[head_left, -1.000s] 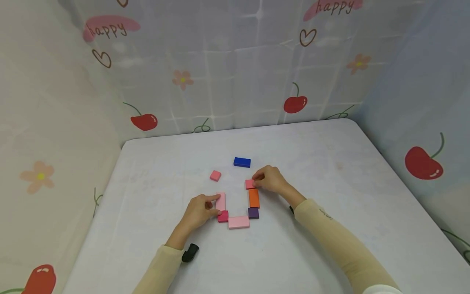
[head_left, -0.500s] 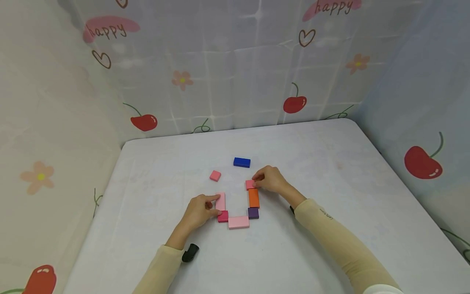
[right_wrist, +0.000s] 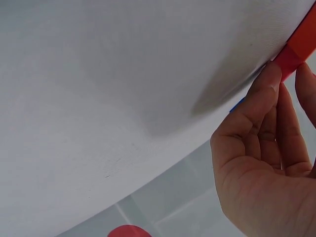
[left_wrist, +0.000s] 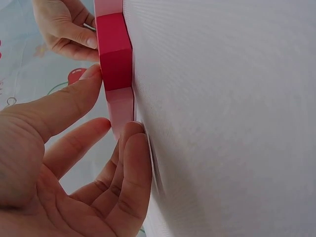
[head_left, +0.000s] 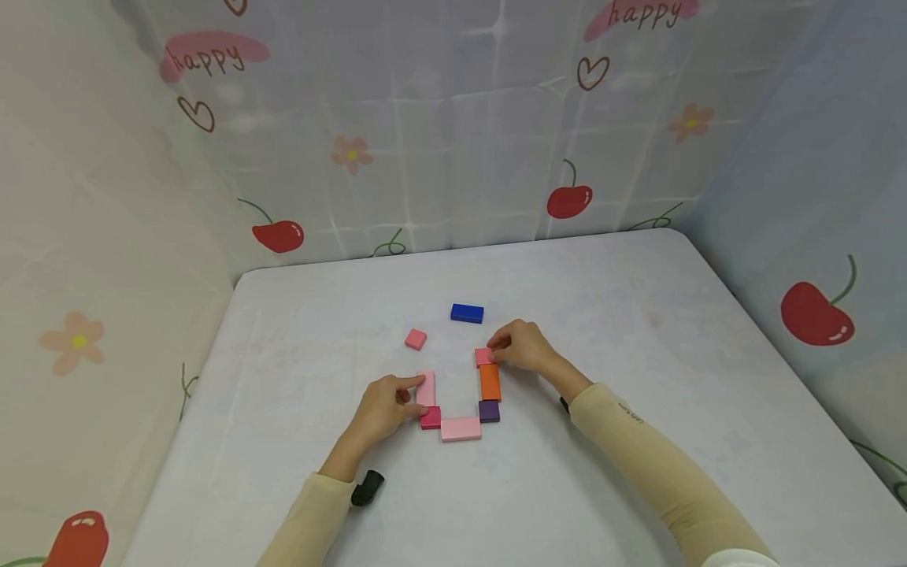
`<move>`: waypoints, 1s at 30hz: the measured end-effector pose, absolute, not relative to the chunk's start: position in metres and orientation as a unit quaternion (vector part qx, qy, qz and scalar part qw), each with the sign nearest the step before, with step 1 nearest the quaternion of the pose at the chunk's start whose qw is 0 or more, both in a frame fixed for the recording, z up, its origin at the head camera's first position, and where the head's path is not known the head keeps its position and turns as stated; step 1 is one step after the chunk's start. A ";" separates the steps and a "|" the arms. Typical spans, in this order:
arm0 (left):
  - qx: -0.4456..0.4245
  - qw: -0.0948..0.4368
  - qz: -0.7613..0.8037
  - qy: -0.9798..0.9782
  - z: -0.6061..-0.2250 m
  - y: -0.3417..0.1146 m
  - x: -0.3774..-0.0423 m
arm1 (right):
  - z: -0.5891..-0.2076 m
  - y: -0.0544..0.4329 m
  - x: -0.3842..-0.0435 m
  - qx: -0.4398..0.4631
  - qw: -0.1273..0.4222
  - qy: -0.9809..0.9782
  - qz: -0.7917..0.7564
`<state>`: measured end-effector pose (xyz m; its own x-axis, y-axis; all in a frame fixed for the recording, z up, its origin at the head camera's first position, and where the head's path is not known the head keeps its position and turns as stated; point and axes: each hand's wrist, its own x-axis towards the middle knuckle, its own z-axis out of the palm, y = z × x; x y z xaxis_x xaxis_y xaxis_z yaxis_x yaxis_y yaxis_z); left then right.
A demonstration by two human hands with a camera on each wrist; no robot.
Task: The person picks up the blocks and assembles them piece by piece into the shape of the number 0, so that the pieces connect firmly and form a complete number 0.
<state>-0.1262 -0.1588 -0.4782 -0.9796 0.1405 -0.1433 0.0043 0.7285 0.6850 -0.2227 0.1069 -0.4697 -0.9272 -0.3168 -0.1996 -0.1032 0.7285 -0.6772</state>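
Observation:
My left hand [head_left: 381,408] lays its thumb on a square crimson block [head_left: 431,420] and its index finger on the upright light pink block [head_left: 426,388] just beyond. In the left wrist view the thumb tip meets the crimson block [left_wrist: 116,49], the other fingers bending near the table. Across from it, my right hand [head_left: 523,346] pinches a small coral pink block [head_left: 481,357] at the far end of an orange block [head_left: 490,383]. A dark purple block [head_left: 489,411] and a light pink block [head_left: 461,429] continue the U-shaped outline, whose far side is open.
Beyond the outline lie a loose coral pink block [head_left: 416,339] and a blue rectangular block [head_left: 468,313]. The white table [head_left: 638,315] is bordered at the back and sides by printed curtains [head_left: 453,157].
The coral pink block under my right fingers has shifted very slightly to the right. My left hand and the other blocks stay put.

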 end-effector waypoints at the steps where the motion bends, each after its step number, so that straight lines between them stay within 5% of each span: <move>1: 0.039 0.093 0.367 0.925 -0.478 -0.159 -0.126 | -0.470 0.107 -0.223 -0.113 0.154 0.917 -0.351; 30: 0.037 0.093 0.366 0.925 -0.481 -0.158 -0.126 | -0.466 0.114 -0.197 -0.133 0.128 0.931 -0.316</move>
<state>-0.1259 -0.1583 -0.4806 -0.9801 0.1355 -0.1449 -0.0003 0.7297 0.6838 -0.1965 0.1137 -0.4663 -0.9316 -0.3292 -0.1538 -0.1677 0.7650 -0.6219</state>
